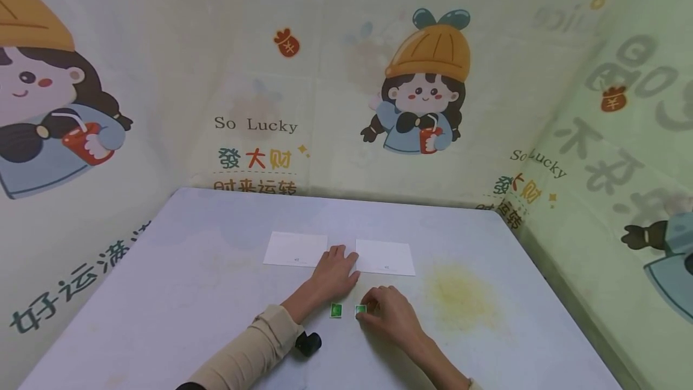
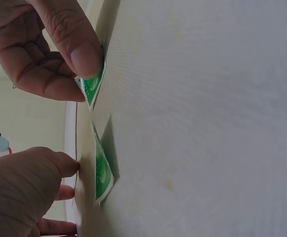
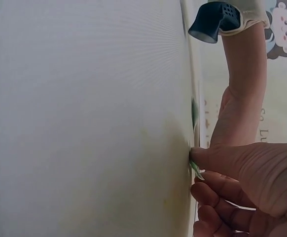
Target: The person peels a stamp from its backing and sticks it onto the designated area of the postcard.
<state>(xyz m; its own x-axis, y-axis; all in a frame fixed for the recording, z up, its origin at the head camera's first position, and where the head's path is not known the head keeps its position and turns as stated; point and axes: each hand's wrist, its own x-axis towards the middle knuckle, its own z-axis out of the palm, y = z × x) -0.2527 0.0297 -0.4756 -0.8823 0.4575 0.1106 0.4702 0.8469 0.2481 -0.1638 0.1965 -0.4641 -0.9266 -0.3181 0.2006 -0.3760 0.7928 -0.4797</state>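
Observation:
Two small green postage stamps with white scalloped edges are near the middle of the table. My right hand (image 1: pixel 392 318) pinches the right-hand stamp (image 2: pixel 92 89) between thumb and fingers, its edge close over the tabletop. The other stamp (image 1: pixel 336 310) lies a little to the left, its corners curling up in the left wrist view. Farther forward, my left hand (image 1: pixel 334 272) reaches out with relaxed fingers, fingertips down between two blank white envelope-like rectangles, the left one (image 1: pixel 295 248) and the right one (image 1: pixel 384 256). Its fingers overlap their inner edges in the head view.
The white table (image 1: pixel 206 281) bears a faint yellow stain (image 1: pixel 462 294) on the right. A black wrist camera (image 1: pixel 308 343) sits at my left cuff. Printed cloth hangs behind the table (image 1: pixel 335 77) and on both sides.

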